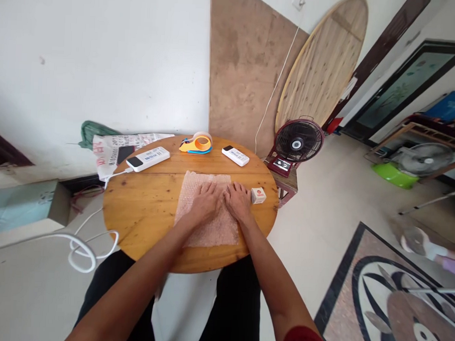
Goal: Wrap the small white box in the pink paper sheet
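Note:
A sheet of bubble wrap (194, 234) lies spread on a round wooden table (143, 207). My left hand (205, 202) rests on the middle of the sheet, its fingers stretched forward. My right hand (239, 202) lies beside it, fingers outstretched over the sheet's right side. Just right of that hand sits a small white box (258, 195) with a red mark. An orange tape dispenser (196, 145) with blue trim stands behind the sheet, near the far edge.
Two white devices with dark ends, one on the left (148, 159) and one on the right (235, 156), lie at the table's far side. A white cable (83, 249) runs off leftwards. A dark fan (297, 142) stands on a stool beyond the right edge.

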Available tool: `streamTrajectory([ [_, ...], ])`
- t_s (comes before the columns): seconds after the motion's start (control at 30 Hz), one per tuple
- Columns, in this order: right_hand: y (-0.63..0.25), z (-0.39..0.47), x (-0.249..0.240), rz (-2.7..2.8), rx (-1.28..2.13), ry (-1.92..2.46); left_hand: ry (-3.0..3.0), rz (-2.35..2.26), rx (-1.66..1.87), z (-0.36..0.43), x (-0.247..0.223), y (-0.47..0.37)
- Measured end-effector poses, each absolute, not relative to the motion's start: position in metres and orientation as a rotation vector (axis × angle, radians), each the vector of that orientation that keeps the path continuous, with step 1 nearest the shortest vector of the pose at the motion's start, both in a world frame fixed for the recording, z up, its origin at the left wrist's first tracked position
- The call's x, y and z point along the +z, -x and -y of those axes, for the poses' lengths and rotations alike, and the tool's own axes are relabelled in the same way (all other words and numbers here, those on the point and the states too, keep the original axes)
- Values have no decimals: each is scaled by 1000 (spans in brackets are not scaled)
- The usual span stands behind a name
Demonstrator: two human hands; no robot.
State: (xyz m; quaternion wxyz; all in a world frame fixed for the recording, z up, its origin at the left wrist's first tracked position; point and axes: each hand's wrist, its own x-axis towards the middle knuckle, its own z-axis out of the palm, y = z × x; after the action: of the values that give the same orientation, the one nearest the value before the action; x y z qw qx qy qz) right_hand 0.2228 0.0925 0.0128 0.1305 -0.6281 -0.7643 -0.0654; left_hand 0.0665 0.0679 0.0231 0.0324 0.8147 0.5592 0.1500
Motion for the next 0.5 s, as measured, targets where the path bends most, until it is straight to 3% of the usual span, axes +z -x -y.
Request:
streamTrajectory([
  [0.2,-224,-95,9,2202,-170,1824,-2306,-1979,401,-91,7,-28],
  [0.37,-223,-95,10,2185,-162,1822,-2289,-2154,358,-51,12,-9],
  [0.5,-223,-94,9,2183,-165,1823,-2459,-1991,414,-10,10,-17],
])
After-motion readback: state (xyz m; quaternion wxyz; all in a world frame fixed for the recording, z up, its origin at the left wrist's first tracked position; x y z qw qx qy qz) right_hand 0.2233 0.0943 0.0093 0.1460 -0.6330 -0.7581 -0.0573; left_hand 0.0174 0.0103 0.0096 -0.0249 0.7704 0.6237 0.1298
